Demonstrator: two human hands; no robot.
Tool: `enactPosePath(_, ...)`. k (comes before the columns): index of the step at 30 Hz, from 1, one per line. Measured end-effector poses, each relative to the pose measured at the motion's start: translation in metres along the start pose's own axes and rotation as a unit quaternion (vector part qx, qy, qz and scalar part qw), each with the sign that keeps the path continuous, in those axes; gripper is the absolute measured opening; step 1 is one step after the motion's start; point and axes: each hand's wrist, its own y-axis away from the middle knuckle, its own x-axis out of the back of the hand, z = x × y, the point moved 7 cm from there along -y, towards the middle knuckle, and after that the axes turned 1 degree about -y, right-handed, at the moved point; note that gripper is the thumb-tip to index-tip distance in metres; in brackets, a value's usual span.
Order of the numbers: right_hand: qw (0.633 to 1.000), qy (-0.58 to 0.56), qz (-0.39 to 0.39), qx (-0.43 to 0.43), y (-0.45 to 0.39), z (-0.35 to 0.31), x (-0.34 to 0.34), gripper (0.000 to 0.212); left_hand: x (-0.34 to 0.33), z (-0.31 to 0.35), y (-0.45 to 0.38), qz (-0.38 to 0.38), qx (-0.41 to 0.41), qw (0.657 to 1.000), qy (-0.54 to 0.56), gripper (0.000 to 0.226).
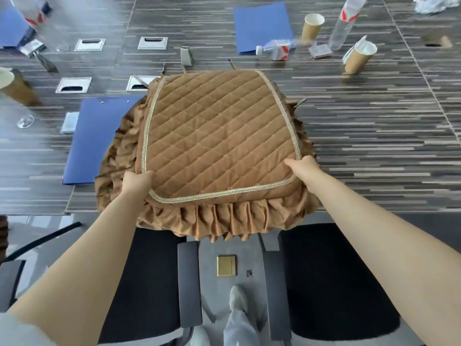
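One brown quilted cushion (219, 136), gold-trimmed, ruffled on three sides, is seen at frame centre. It lies flat on the striped table (374, 151), with its near ruffle hanging over the table's lower edge.

Two hands are counted on it. The near left corner is gripped by the left hand (137, 182), thumb on the quilted top, the other fingers hidden under the edge. The near right corner is grasped by the right hand (303, 168) in the same way.

Three blue folders are noted: one (94, 136) partly under the cushion's left ruffle, one (262, 26) at upper centre, one (12, 26) at upper left.

Four metal hatches are set in the table at upper left (89, 44) (152, 42) (73, 84) (137, 83), the last partly covered by the cushion.

Three paper cups are counted: two at upper right (311, 28) (359, 57), one at the left edge (15, 87).

Three plastic bottles are seen, blurred: one lying at upper right (274, 49), one upright beside it (345, 23), one at upper left (32, 13).

Two black chairs (147, 283) (331, 283) stand at the bottom of the frame.
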Motion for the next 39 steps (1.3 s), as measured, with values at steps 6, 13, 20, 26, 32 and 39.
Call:
enactPosePath(6, 1.000, -0.005, -0.025, -0.018, -0.001, -0.006, -0.005, 0.077, 0.010, 0.000, -0.005, 0.026, 0.024, 0.997, 0.068, 0.046)
enactPosePath(13, 0.996, -0.057, 0.062, -0.010, 0.007, -0.021, 0.019, 0.088, 0.016, 0.020, 0.008, -0.027, -0.010, 0.985, 0.169, 0.048)
enactPosePath(20, 0.978, -0.205, 0.024, -0.020, 0.038, -0.039, 0.030, 0.059, 0.051, 0.038, 0.041, 0.028, -0.125, 0.984, 0.125, 0.053)
enactPosePath(26, 0.962, -0.269, 0.046, 0.016, 0.079, -0.035, 0.024, 0.054, 0.089, 0.032, 0.069, 0.050, -0.200, 0.971, 0.118, 0.034)
enactPosePath(32, 0.954, -0.285, 0.048, 0.077, 0.145, -0.020, 0.003, 0.039, 0.138, -0.019, 0.088, 0.052, -0.215, 0.967, 0.125, 0.040)
enactPosePath(39, 0.948, -0.261, 0.122, 0.138, 0.270, 0.002, -0.047, 0.050, 0.230, -0.097, 0.108, 0.072, -0.229, 0.963, 0.123, 0.041)
